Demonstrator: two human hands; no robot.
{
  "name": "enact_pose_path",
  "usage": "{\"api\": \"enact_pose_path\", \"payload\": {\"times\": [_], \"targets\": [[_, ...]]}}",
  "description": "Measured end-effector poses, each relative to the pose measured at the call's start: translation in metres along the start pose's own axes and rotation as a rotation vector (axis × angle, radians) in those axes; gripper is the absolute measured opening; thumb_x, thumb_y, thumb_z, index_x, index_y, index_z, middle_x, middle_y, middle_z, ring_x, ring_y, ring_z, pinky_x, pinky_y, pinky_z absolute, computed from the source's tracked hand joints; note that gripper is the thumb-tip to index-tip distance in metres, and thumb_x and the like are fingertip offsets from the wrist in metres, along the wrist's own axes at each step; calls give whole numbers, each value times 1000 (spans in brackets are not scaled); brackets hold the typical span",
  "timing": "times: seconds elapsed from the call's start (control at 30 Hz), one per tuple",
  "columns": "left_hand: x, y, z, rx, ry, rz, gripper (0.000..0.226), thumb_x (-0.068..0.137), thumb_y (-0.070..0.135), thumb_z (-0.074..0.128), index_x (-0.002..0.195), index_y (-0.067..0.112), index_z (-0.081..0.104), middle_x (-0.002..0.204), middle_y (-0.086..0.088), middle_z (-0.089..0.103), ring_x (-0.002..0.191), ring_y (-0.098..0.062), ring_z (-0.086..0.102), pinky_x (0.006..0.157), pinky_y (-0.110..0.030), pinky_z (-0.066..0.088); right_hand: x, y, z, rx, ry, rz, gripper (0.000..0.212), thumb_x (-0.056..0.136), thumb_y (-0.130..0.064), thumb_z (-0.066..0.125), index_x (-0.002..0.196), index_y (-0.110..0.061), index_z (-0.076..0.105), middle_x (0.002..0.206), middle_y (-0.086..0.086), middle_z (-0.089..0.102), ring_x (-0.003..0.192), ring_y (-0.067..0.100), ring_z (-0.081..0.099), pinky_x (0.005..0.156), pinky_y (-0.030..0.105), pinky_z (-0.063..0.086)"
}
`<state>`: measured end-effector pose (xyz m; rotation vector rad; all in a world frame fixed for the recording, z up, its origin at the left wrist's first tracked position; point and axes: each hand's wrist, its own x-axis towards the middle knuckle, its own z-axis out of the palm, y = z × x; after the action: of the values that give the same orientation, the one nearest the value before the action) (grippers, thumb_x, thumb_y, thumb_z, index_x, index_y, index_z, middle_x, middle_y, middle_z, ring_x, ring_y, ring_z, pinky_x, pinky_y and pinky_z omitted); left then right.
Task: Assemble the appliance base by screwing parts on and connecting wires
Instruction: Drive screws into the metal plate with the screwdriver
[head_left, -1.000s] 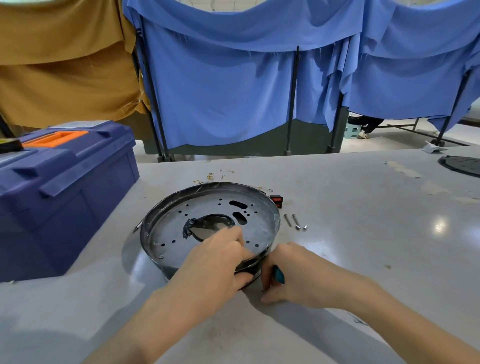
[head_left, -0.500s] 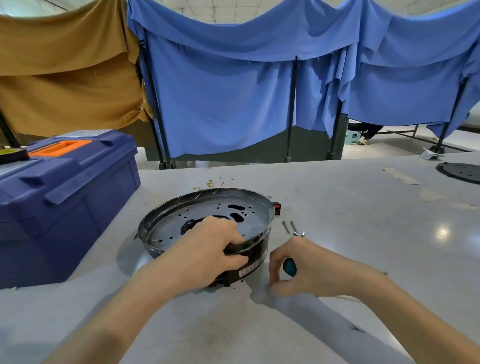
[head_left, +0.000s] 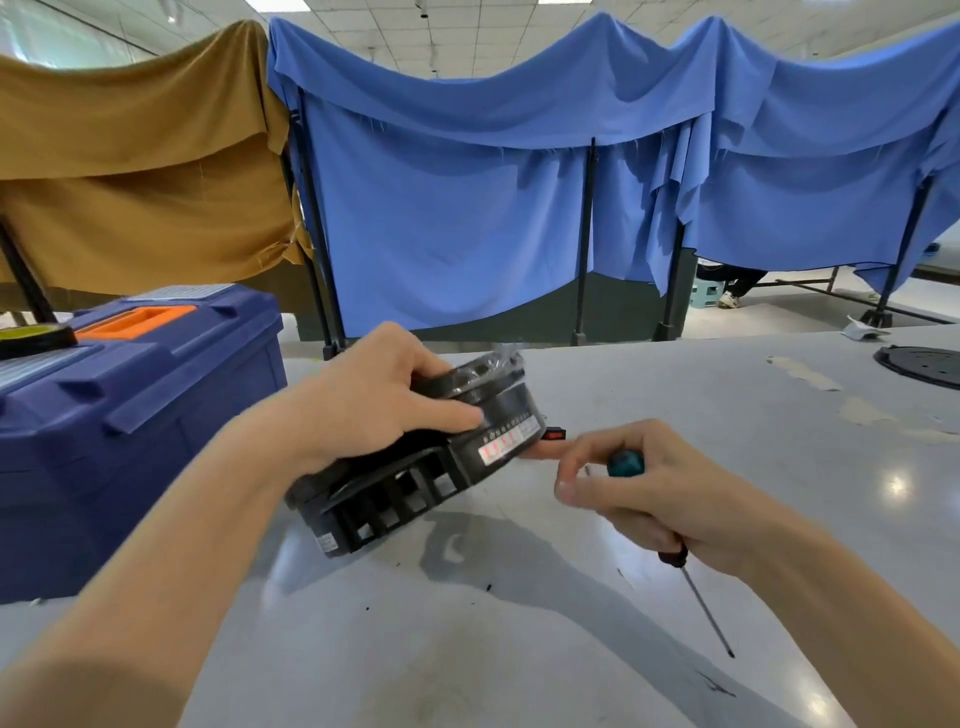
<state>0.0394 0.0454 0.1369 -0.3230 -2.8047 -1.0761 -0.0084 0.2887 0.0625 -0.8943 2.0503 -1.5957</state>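
Note:
The round black appliance base (head_left: 415, 483) is lifted off the table and tilted, its slotted side wall and a white label facing me. My left hand (head_left: 384, 395) grips its upper rim, thumb along the side wall. My right hand (head_left: 649, 493) holds a screwdriver (head_left: 626, 463) with a teal handle end; its thin shaft points down and back toward me. A small red and black switch (head_left: 555, 433) lies on the table just behind the base. The screws are hidden from view.
A blue toolbox (head_left: 130, 415) with an orange handle stands at the left on the grey table (head_left: 519, 649). A black round plate (head_left: 924, 366) lies at the far right edge. Blue and brown cloths hang on frames behind the table.
My left hand has lifted the base from lying flat and tilted it up on its side. My right hand moved a little right and up, with the screwdriver shaft now showing.

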Motion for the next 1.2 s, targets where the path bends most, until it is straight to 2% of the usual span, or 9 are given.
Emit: {"api": "enact_pose_path", "payload": {"times": [0.2, 0.33, 0.43, 0.57, 0.67, 0.77, 0.93, 1.03, 1.2], "targets": [[5, 3, -33, -442, -7, -100, 29, 70, 22, 76, 91, 3, 77, 91, -22, 74, 76, -31, 73, 67, -33, 62, -4, -31, -5, 149, 86, -165, 15, 84, -10, 68, 81, 3, 61, 66, -7, 71, 26, 5, 28, 34, 14, 24], [6, -1, -41, -636, -15, -109, 24, 73, 18, 72, 87, -1, 77, 85, -19, 74, 65, -21, 72, 57, -24, 58, -6, -51, -6, 148, 129, -261, 18, 80, -11, 73, 78, 3, 61, 59, 40, 54, 31, 0, 48, 35, 13, 30], [7, -6, -40, -739, -23, -137, 22, 72, 19, 70, 82, 1, 76, 80, -15, 74, 62, -18, 71, 55, -22, 56, -3, -58, -6, 121, 127, -306, 16, 80, -11, 74, 77, 0, 63, 34, 7, 40, 73, 11, 73, 58, 22, 39], [9, -15, -35, -889, -21, -225, 18, 72, 20, 68, 76, 7, 79, 77, -9, 75, 63, -17, 71, 58, -25, 58, 0, -67, -3, 145, 113, -324, 17, 82, -12, 72, 78, 1, 63, 30, 0, 33, 111, 33, 66, 68, 24, 45], [8, -25, -28, -997, -29, -287, 16, 70, 23, 70, 75, 13, 80, 78, -5, 75, 68, -16, 73, 64, -27, 60, 3, -72, 0, 168, 98, -309, 18, 82, -11, 71, 79, 4, 62, 31, 0, 32, 119, 37, 61, 50, 13, 44], [5, -35, -18, -1098, -59, -332, 16, 74, 24, 68, 77, 13, 80, 80, -6, 76, 69, -18, 73, 65, -29, 61, 8, -74, 4, 157, 98, -267, 23, 79, -14, 73, 80, 7, 63, 32, 1, 31, 115, 65, 46, 42, 11, 38], [5, -44, -11, -1161, -32, -307, 17, 75, 22, 67, 78, 12, 80, 80, -7, 76, 68, -19, 73, 62, -29, 60, 11, -72, 1, 154, 99, -257, 20, 81, -12, 74, 80, 6, 63, 34, 3, 34, 78, 45, 60, 41, 10, 39], [6, -44, -12, -1138, -31, -287, 16, 75, 23, 68, 77, 13, 80, 81, -7, 76, 69, -19, 73, 65, -29, 60, 15, -70, 0, 127, 112, -245, 14, 82, -12, 74, 79, -1, 66, 34, 7, 41, 81, 71, 44, 36, 13, 32], [8, -40, -16, -1090, -50, -283, 16, 73, 24, 69, 74, 13, 80, 78, -7, 75, 67, -19, 73, 60, -29, 60, 14, -69, 0, 113, 132, -271, 17, 77, -17, 75, 75, -2, 65, 39, 13, 40, 46, 14, 61, 35, 12, 31]]}}
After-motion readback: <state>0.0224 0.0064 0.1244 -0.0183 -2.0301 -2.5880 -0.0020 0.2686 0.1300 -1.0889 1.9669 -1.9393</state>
